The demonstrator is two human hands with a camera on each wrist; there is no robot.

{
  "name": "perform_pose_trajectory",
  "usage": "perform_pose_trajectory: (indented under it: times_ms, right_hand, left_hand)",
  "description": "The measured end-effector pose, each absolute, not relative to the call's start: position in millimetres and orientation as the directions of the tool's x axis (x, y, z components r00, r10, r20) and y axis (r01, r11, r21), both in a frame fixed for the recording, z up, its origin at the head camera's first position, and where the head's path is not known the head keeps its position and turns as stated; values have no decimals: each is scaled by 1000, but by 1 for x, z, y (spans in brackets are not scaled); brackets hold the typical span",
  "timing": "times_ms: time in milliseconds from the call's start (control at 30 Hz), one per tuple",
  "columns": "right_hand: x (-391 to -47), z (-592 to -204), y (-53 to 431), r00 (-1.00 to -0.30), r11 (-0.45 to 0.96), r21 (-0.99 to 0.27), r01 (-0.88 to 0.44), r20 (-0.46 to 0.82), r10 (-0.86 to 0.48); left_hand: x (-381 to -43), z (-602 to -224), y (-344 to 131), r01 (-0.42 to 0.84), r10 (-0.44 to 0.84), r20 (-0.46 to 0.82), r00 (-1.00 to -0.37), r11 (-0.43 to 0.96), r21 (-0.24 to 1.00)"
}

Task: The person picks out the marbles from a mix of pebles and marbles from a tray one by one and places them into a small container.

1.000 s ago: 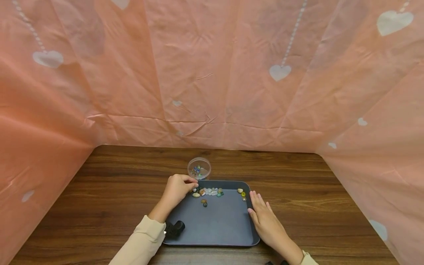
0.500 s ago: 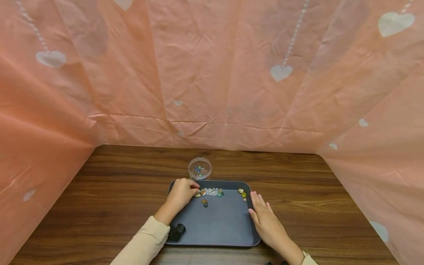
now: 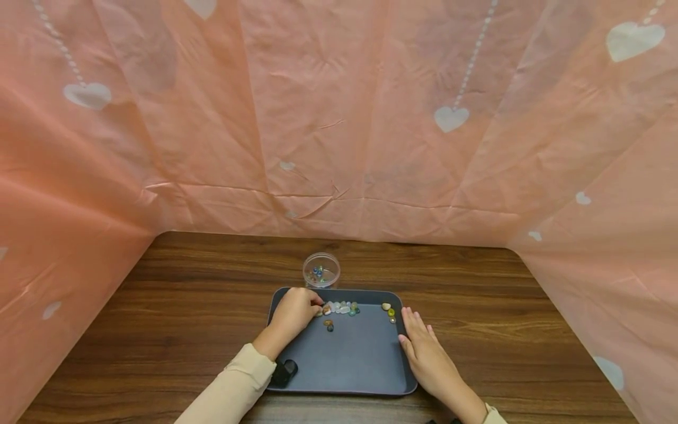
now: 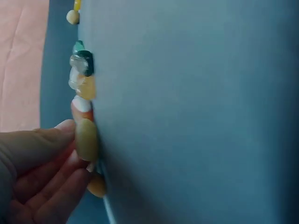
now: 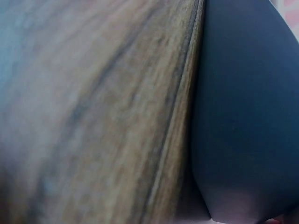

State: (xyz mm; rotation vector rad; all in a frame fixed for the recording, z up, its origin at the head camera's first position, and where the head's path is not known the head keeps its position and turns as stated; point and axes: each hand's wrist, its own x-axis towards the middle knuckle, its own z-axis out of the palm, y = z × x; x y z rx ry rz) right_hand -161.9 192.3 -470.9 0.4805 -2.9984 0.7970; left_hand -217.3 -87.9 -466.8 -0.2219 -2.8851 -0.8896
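My left hand [image 3: 293, 307] reaches over the left wall of a dark grey tray [image 3: 349, 359]. Its thumb and fingers close on a smooth yellow-green oval stone [image 4: 86, 140] at the left end of a row of small polished stones [image 3: 344, 310] along the tray's far side. In the left wrist view a white-and-orange stone [image 4: 82, 108] sits just past the thumb, and an orange stone [image 4: 96, 185] shows under the fingers. Flat against the tray's right rim, with fingers straight, rests my right hand [image 3: 426, 353]. The right wrist view shows only the tray's outer wall [image 5: 247, 112] and tabletop.
A clear round dish [image 3: 321, 271] holding several small glass marbles stands just behind the tray on the wooden table [image 3: 212, 282]. Two loose stones [image 3: 329, 325] lie in the tray below the row. Three more [image 3: 391, 312] line its right side. A pink curtain [image 3: 339, 118] surrounds the table.
My left hand has moved slightly right and nearer, from the tray's far rim down to the left end of the stone row. The right hand stays at the tray's right rim.
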Motion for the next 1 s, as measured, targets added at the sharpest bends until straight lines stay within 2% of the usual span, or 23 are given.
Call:
perform_pose_trajectory:
  times_ms: [200,467,633,733,833,933,1000]
  right_hand:
    - [-161,-470,192,-955,826,-487,-284,69,-287]
    - [-161,-468,191,-954,820,-495,-287,72,-290]
    - [-161,-469,190,-956,821,-498,-281,68,-286]
    - [-161,-469,190,-956,818,-503,-280,68,-286]
    - [-161,-469,191,-955,818,-498,-287,79,-287]
    - [-161,-469,191,-954,818,-497,-291,84,-288]
    - [-161,-469,192,-954,818,-496,-291,84,-289]
  left_hand:
    - [-218,-462,-80,153,112,108,-988,838,524]
    - [-219,-463,-70,121,72,119,-990,861,493]
    - [-219,-461,-79,147,103,107,-989,774,616]
    - [-221,-458,-88,87,86,42,-995,623,777]
    - [-225,-453,-97,-28,95,-62,-994,324,946]
    - [-228,-447,-105,-138,129,-139,-982,16,990]
    - [-230,-443,-110,-158,144,-142,-979,-111,981]
